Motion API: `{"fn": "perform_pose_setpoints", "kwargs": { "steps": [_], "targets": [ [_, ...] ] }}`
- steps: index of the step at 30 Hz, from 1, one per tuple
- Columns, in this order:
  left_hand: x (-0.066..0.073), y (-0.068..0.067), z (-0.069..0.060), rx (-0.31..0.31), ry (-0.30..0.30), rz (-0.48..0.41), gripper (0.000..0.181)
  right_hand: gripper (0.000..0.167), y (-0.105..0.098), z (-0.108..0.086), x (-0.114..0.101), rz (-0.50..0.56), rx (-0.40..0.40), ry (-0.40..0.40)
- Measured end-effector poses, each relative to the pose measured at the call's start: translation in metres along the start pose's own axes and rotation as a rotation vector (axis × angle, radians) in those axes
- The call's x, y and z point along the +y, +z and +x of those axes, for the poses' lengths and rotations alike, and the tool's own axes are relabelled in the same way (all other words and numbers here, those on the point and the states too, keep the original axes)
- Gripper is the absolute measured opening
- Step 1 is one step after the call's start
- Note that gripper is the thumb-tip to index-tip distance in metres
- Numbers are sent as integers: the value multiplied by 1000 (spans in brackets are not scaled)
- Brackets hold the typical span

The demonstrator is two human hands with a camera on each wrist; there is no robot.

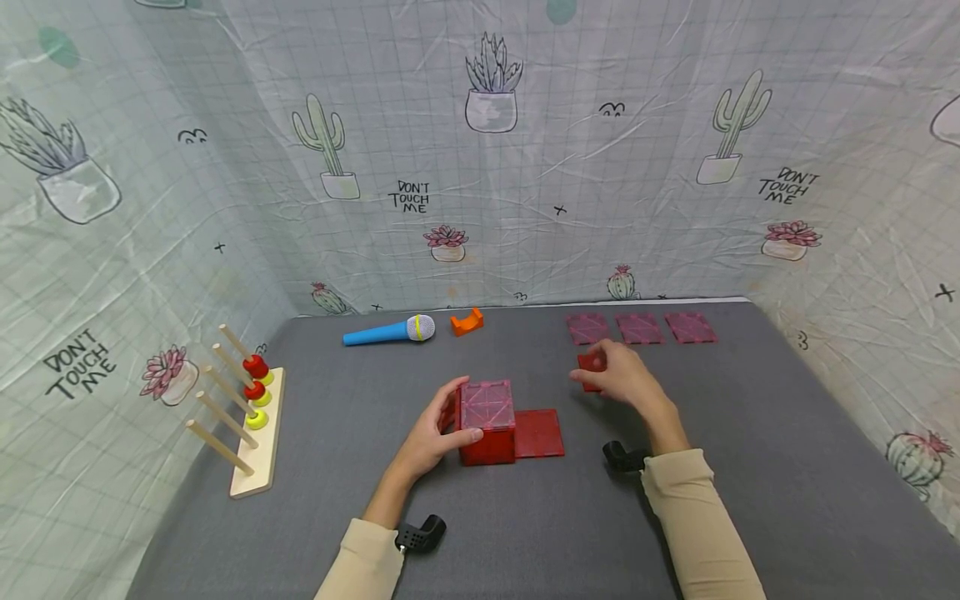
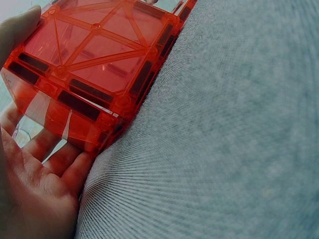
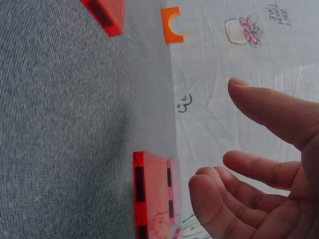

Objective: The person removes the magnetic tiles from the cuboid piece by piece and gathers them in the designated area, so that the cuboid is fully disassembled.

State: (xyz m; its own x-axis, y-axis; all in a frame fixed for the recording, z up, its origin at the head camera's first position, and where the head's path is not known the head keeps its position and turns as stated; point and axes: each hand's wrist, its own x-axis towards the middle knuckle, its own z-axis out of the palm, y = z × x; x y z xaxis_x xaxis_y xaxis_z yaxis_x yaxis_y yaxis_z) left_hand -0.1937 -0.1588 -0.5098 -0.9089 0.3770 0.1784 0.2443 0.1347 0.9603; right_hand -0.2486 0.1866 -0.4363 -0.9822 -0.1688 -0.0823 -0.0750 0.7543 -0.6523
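A red translucent box [image 1: 489, 447] with a pinkish top stands left of centre. My left hand [image 1: 429, 440] grips its left side, thumb at the front; in the left wrist view, fingers of that hand [image 2: 42, 181] stretch along the box [image 2: 99, 50]. Touching the box's right side is a flat red tile [image 1: 540, 433]. My right hand [image 1: 626, 379] is over another red tile [image 1: 587, 363], partly hiding it. The right wrist view has that hand [image 3: 259, 199] with thumb and fingers apart, nothing between them, beside the tile [image 3: 153, 191].
Three pinkish tiles [image 1: 587, 329] [image 1: 640, 328] [image 1: 691, 327] lie at the back right. A blue toy microphone [image 1: 382, 333] and an orange piece [image 1: 467, 322] are at the back. On the left stands a wooden peg board [image 1: 262, 450] with red and yellow rings.
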Motion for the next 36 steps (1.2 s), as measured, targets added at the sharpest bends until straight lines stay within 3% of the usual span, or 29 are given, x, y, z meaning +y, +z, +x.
{"fn": "perform_pose_setpoints", "kwargs": {
  "steps": [8, 23, 36],
  "targets": [
    [-2, 0, 1, 2, 10, -2, 79, 65, 5, 1, -6, -60, -3, -83],
    [-4, 0, 1, 5, 20, 11, 80, 62, 13, 0, -15, -108, -12, -132],
    [-3, -1, 1, 5, 19, 14, 78, 64, 20, 2, -20, -91, -91, -140]
  ]
}}
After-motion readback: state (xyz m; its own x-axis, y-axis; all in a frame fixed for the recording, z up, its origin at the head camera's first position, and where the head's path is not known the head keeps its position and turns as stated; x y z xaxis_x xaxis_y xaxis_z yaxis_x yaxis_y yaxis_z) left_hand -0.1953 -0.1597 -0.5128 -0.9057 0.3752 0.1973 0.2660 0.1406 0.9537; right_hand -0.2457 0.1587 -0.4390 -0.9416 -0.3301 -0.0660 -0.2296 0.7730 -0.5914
